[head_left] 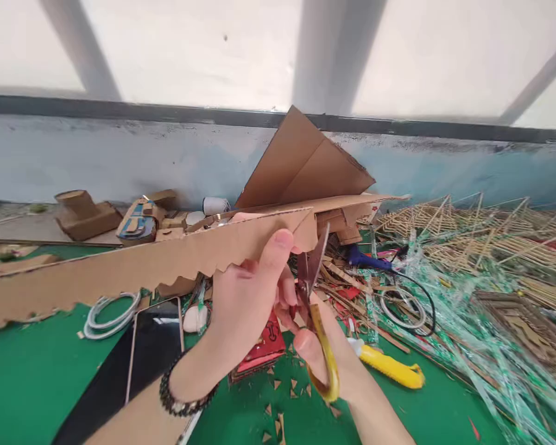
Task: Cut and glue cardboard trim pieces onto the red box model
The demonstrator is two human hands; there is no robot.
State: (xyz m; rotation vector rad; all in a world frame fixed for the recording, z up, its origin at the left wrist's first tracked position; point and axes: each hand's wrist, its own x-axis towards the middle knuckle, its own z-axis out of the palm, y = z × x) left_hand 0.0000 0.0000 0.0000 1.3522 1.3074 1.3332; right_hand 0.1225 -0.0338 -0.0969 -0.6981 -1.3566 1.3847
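A long cardboard strip (134, 272) with a jagged lower edge reaches from the left border to mid-view. My left hand (254, 284) grips it near its right end, thumb on the face; a beaded bracelet circles that wrist. In my right hand (315, 346) is a pair of scissors (327, 352) with yellow handles, the thumb through one loop. Their blades stand apart and point up, close to the strip's right end; whether they touch it I cannot tell. Several small cardboard triangles (278, 384) lie on the green surface below. A red box (265, 346) is partly hidden behind my hands.
Left are a black phone (155, 340), a coiled white cable (92, 321) and cardboard models (88, 216). A large cardboard sheet (301, 161) leans at the back wall. Right are a yellow-handled cutter (391, 366), a blue glue gun (368, 258), tangled plastic strips (463, 334) and stick frames (482, 235).
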